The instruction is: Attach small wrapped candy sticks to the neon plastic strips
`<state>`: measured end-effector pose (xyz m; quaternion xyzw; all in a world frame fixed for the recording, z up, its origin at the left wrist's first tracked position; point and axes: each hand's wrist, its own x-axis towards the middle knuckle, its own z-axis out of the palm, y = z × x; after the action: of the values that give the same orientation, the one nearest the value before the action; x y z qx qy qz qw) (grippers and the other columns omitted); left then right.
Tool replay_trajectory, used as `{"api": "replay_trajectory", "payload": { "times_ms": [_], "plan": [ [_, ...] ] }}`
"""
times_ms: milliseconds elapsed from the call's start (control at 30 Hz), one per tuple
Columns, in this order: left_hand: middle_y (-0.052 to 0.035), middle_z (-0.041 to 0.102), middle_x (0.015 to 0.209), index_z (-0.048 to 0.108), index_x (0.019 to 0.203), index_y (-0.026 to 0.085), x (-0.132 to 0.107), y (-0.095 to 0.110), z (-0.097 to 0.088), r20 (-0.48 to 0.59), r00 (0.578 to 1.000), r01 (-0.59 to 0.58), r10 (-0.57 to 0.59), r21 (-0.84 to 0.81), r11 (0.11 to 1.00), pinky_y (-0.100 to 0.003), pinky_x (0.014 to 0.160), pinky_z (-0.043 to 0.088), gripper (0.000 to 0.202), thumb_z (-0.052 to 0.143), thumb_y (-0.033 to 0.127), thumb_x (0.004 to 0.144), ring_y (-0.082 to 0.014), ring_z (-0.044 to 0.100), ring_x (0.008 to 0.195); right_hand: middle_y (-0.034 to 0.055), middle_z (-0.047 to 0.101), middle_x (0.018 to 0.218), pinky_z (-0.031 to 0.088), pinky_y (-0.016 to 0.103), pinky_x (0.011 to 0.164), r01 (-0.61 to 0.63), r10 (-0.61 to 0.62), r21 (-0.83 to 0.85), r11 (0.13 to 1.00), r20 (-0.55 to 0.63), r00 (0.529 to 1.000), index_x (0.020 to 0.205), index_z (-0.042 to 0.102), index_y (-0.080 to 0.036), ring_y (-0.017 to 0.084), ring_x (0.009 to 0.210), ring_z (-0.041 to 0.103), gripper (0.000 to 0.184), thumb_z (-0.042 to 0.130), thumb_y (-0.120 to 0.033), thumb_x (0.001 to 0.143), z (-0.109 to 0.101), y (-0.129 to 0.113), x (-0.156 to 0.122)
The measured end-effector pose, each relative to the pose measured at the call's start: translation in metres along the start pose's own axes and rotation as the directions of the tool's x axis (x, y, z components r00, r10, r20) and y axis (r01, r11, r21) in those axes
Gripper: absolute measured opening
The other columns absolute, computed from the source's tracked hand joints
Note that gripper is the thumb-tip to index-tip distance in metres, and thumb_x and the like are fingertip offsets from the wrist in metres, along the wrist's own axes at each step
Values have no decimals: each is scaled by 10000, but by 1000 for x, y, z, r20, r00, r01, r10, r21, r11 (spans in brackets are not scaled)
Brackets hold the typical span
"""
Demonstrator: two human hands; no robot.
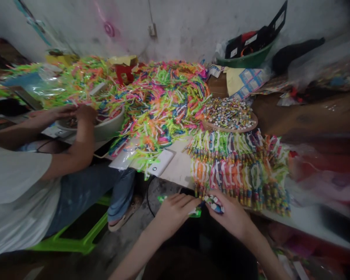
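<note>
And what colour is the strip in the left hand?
The strip looks mostly bright green (head view).

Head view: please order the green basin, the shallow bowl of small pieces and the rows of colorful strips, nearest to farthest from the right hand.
1. Rows of colorful strips: just beyond the right hand.
2. Shallow bowl: behind those rows.
3. Green basin: farthest back, behind the bowl.

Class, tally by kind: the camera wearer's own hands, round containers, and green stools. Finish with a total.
Wearer's own hands (left hand, right hand): 2
Round containers (white tub, tan bowl, green basin): 3
Green stool: 1
Total: 6
</note>
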<state>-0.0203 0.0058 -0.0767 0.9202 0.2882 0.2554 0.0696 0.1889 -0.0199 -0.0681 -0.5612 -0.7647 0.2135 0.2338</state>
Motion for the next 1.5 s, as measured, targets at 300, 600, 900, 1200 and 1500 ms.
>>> {"api": "replay_trajectory", "payload": {
  "times_ms": [300, 600, 900, 1200, 1500],
  "plan": [
    [-5, 657, 833, 549, 1107, 202, 5, 8, -7, 12, 1000, -19, 18, 83, 996, -282, 632, 418, 286, 353, 353, 964, -144, 614, 733, 108, 687, 945, 544, 283, 610, 246, -374, -600, 761, -96, 923, 1085, 523, -141, 211, 774, 674, 354, 436, -37, 757, -7, -4, -11],
    [-4, 627, 770, 543, 1094, 165, 8, 8, -11, 15, 992, -124, 123, 195, 973, -286, 602, 383, 241, 346, 216, 965, -137, 583, 679, 59, 682, 869, 539, 272, 586, 253, -345, -591, 766, -46, 938, 1005, 530, -162, 187, 700, 662, 352, 464, -7, 697, -9, -4, -13],
    [-3, 622, 758, 517, 1117, 154, 10, 8, -7, 102, 985, -160, 138, 246, 956, -305, 614, 391, 227, 383, 164, 934, -158, 586, 681, 19, 654, 776, 488, 266, 549, 182, -274, -690, 700, -24, 961, 920, 552, -180, 177, 648, 644, 303, 546, 25, 698, -3, -9, -14],
    [7, 595, 750, 479, 1202, 148, 9, 5, 1, 122, 977, -200, 173, 266, 943, -312, 600, 366, 284, 404, 158, 927, -154, 556, 651, 26, 669, 759, 464, 294, 526, 279, -344, -712, 645, 56, 937, 910, 553, -167, 186, 639, 647, 230, 508, 8, 767, -1, -9, -13],
    [13, 574, 764, 502, 1135, 182, 8, -2, 14, 171, 966, -233, 194, 245, 941, -316, 617, 353, 228, 445, 174, 915, -151, 534, 655, 43, 682, 818, 430, 263, 530, 225, -172, -560, 797, 147, 974, 942, 552, -165, 181, 682, 653, 194, 566, -71, 773, 10, 1, -19]
  ]
}}
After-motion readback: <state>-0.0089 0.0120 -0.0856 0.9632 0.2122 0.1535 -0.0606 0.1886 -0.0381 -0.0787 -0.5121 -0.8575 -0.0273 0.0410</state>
